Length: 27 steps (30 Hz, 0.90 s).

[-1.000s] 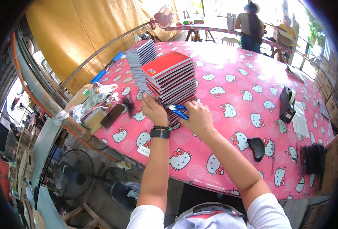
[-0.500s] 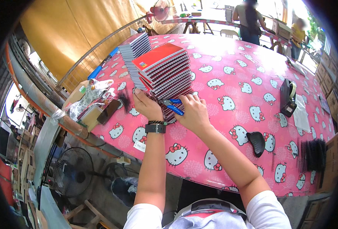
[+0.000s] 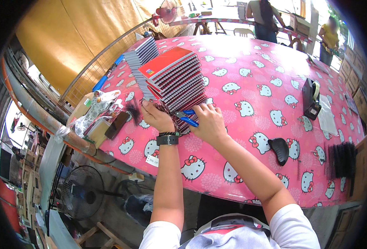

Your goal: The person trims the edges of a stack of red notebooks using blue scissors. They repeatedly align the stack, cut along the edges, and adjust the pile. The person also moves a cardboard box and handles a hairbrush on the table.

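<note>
A tall stack of red-covered spiral notebooks (image 3: pixel 169 62) stands before me, its wire coils facing right and toward me. My left hand (image 3: pixel 156 117) is closed on a spiral notebook (image 3: pixel 181 125) at the near foot of the stack, thumb at its left edge; the other fingers are mostly hidden behind it. In my right hand (image 3: pixel 208 120) is a pair of blue-handled pliers (image 3: pixel 190 121). Their handles are spread, and the jaws sit at the notebook's wire edge close to my left hand. How far the jaws are apart is too small to tell.
A second notebook stack (image 3: pixel 142 54) stands behind the first. Plastic-wrapped odds and ends (image 3: pixel 102 110) lie left. Rightward are a black tape dispenser (image 3: pixel 312 99), a black curved object (image 3: pixel 279 151) and a bundle of black coils (image 3: pixel 341 159). A fan (image 3: pixel 84 191) stands below left; two people are beyond the table.
The whole view has shifted slightly. My hands keep nearly the same place at the notebook, with the pliers still at its wire edge. The people at the back have moved a little.
</note>
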Available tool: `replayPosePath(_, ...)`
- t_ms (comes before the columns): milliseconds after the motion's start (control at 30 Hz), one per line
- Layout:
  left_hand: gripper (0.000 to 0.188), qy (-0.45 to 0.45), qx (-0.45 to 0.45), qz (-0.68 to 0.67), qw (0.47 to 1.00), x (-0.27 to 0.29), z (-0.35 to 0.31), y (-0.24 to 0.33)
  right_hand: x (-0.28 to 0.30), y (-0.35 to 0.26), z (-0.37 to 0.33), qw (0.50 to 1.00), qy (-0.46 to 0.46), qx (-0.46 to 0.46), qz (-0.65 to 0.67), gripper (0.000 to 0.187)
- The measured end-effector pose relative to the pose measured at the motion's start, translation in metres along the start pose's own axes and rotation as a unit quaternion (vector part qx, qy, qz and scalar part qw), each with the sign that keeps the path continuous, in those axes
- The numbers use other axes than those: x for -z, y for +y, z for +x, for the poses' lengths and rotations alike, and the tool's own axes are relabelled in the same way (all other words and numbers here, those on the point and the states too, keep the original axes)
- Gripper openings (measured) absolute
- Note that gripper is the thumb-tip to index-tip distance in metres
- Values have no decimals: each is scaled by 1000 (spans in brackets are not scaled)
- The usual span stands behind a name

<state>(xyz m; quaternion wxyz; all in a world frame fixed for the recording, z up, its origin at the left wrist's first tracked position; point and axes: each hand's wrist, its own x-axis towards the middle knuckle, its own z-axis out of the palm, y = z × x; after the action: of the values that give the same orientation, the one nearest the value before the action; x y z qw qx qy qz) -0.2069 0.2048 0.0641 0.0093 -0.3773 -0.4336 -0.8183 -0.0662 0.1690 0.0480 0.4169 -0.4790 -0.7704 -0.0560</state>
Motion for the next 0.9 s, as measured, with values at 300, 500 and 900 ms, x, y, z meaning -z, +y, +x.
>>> replayPosePath(300,46,21,111,-103,988,1,7,4,10,-4,0,985,-137,-82,62,24)
replayPosePath(500,44,129,327,-281,893,25,23,15,16,55,-54,970,-104,-130,179,26)
replayPosePath(900,34,-232,385,-127,884,52,-148,11,35,103,-114,871,92,-361,319,25)
